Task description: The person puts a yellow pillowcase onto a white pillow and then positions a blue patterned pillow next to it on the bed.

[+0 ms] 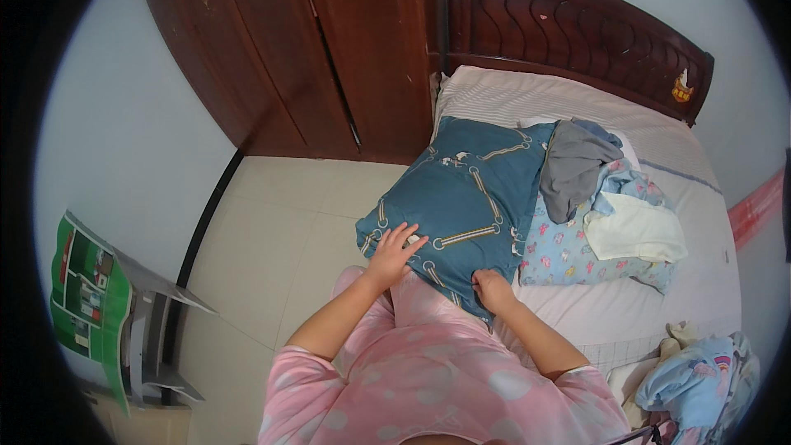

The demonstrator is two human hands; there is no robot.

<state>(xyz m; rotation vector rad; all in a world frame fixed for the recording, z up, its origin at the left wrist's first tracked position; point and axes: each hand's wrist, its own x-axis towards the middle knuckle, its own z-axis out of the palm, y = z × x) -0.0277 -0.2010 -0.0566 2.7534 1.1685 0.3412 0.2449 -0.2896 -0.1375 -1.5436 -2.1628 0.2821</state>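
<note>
A plump teal pillow with a printed pattern of straps and rings lies across the bed edge, its near end against my pink-clothed thighs. My left hand rests on its near left corner, fingers spread. Near the front right corner, my right hand has its fingers curled on the pillow's fabric edge; the fingertips are partly hidden. Beside the pillow's right side lies a light blue patterned pillow. A grey cloth and a pale cream cloth are heaped on that one.
A dark wooden headboard stands behind the pink bed sheet. A brown wardrobe is at the back left, above the tiled floor. Folded clothes lie at the lower right. A green and grey shelf unit stands at left.
</note>
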